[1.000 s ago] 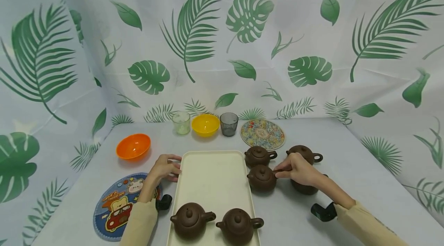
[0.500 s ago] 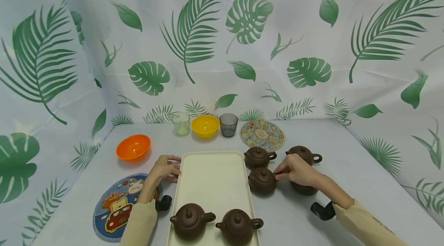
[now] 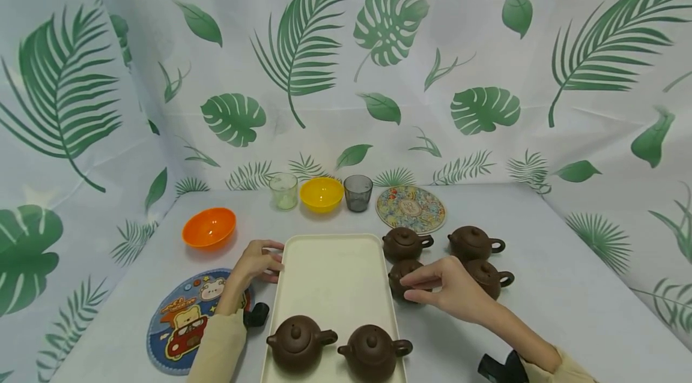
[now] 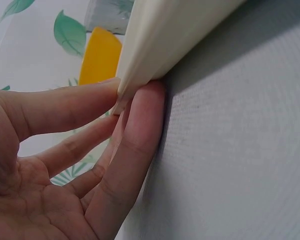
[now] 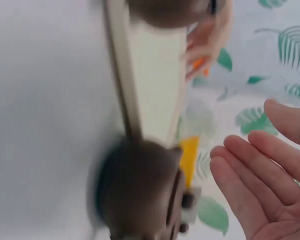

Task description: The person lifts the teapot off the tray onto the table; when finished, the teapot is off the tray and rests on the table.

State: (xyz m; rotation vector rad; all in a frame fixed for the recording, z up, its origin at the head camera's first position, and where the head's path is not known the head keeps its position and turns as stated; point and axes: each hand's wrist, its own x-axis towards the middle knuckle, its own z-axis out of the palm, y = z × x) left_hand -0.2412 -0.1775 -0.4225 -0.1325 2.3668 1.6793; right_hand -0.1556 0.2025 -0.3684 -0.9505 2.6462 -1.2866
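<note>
My left hand (image 3: pixel 256 263) holds the left rim of a cream rectangular tray (image 3: pixel 332 278); the left wrist view shows the thumb over the rim (image 4: pixel 155 40) and a fingertip (image 4: pixel 149 107) beneath it. Two dark brown teapots, one at left (image 3: pixel 297 341) and one at right (image 3: pixel 372 353), stand at the tray's near end, handles to the right. My right hand (image 3: pixel 451 290) is raised with straight fingers and nothing in it. In the head view it partly hides a teapot (image 3: pixel 397 278) beside the tray's right edge. That teapot appears blurred in the right wrist view (image 5: pixel 140 190).
More brown teapots stand right of the tray: one at its far corner (image 3: pixel 402 243), two farther right (image 3: pixel 473 242). Behind are a patterned round mat (image 3: pixel 411 209), grey glass (image 3: pixel 358 194), yellow bowl (image 3: pixel 321 195) and clear glass (image 3: pixel 283 191). An orange bowl (image 3: pixel 209 228) and blue cartoon mat (image 3: pixel 167 323) lie left.
My right hand has let go of the handle of the teapot beside the tray and moved left and toward me, its fingers now straighter. The left hand keeps its place on the tray.
</note>
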